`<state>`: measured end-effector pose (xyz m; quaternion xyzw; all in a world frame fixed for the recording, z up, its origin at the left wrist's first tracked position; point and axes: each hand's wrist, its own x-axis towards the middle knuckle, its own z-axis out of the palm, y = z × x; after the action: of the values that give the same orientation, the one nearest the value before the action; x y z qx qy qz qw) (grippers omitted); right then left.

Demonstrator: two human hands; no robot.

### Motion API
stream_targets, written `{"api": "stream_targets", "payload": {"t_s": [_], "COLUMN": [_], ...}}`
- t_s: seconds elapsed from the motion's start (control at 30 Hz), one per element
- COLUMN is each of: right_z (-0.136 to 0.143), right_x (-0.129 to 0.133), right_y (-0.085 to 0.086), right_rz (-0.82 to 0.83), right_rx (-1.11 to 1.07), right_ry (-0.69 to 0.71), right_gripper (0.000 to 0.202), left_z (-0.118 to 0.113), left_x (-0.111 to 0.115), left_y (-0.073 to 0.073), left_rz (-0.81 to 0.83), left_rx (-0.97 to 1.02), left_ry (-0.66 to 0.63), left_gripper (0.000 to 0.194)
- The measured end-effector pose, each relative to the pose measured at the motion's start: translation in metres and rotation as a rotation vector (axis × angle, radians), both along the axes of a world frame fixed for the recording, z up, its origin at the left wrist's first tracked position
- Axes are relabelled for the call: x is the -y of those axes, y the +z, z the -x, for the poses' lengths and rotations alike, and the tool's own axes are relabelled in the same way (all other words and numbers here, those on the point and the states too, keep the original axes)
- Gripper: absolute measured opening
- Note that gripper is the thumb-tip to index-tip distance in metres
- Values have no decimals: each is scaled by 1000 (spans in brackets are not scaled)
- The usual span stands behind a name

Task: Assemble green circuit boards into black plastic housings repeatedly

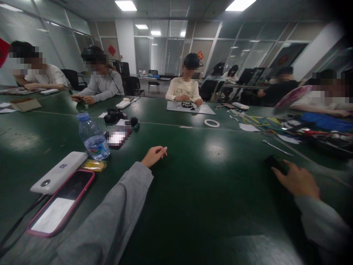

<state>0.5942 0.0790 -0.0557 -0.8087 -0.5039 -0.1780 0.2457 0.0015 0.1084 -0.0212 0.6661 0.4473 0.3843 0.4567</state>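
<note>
1. Fingers of the left hand (153,156) are loosely curled with nothing in them, above or on the green bench (193,202); a grey sleeve (116,206) covers the forearm behind them.
2. Over on the other side, the right hand (299,180) is at a dark object (278,164) on the bench, thumb and fingers against it; whether they grip it or merely rest there, I cannot tell.
3. Left of the left forearm lies a pink-edged phone (66,200), a white device (60,172) just beside it and a small yellow packet (95,165) near its far end.
4. Behind the packet a blue-capped bottle (93,136) stands upright, partly filled.
5. Beyond the right hand lies a slim metal tool (277,148); farther off, a white ring (211,120).
6. Across the bench, a person in a pale top (180,87) has both hands over a grey board (204,109).
</note>
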Motion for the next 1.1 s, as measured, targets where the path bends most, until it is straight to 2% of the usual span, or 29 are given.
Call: {"api": "stream_targets", "payload": {"t_s": [0.07, 0.1, 0.17, 0.23, 0.3, 0.37, 0.4, 0.47, 0.5, 0.57, 0.73, 0.83, 0.97, 1.1], "right_z": [56, 91, 171, 254, 329, 388, 411, 444, 455, 466, 462, 456, 450, 441], "right_x": [-9, -15, -25, -31, -33, -30, -28, -23, -20, -17, -14, -14, -19, -25], "right_y": [6, 9, 18, 26, 34, 41, 44, 48, 50, 52, 51, 46, 40, 38], "right_rz": [71, 56, -23, -107, -165, -145, -95, 19, 64, 109, 171, 222, 293, 114], "right_rx": [21, 9, -87, -298, -633, -1132, -1399, -1875, -2055, -2283, -2423, -2367, -2113, -1825], "right_ry": [41, 106, 283, 509, 724, 889, 936, 945, 922, 868, 818, 873, 1011, 1043], "right_gripper": [63, 60, 56, 56, 57, 50, 46, 36, 31, 23, 19, 25, 38, 42], "left_z": [0, -1, -2, -3, -4, -4, -4, -2, -2, 0, 3, 4, 5, 6], "left_x": [0, 0, -1, -2, -3, -5, -5, -5, -5, -4, 0, -1, -5, -9], "left_y": [0, 0, 1, 1, 1, 0, 1, 2, 3, 4, 6, 4, 0, -4], "left_rz": [12, 16, 26, 48, 81, 132, 161, 219, 244, 275, 251, 208, 162, 163], "left_rx": [50, 76, 130, 207, 317, 439, 494, 589, 628, 680, 643, 597, 553, 559], "left_ry": [1, 6, 26, 66, 128, 177, 177, 142, 127, 113, 43, 60, 102, 142], "left_gripper": [44, 44, 41, 38, 40, 44, 45, 44, 43, 43, 45, 46, 49, 54]}}
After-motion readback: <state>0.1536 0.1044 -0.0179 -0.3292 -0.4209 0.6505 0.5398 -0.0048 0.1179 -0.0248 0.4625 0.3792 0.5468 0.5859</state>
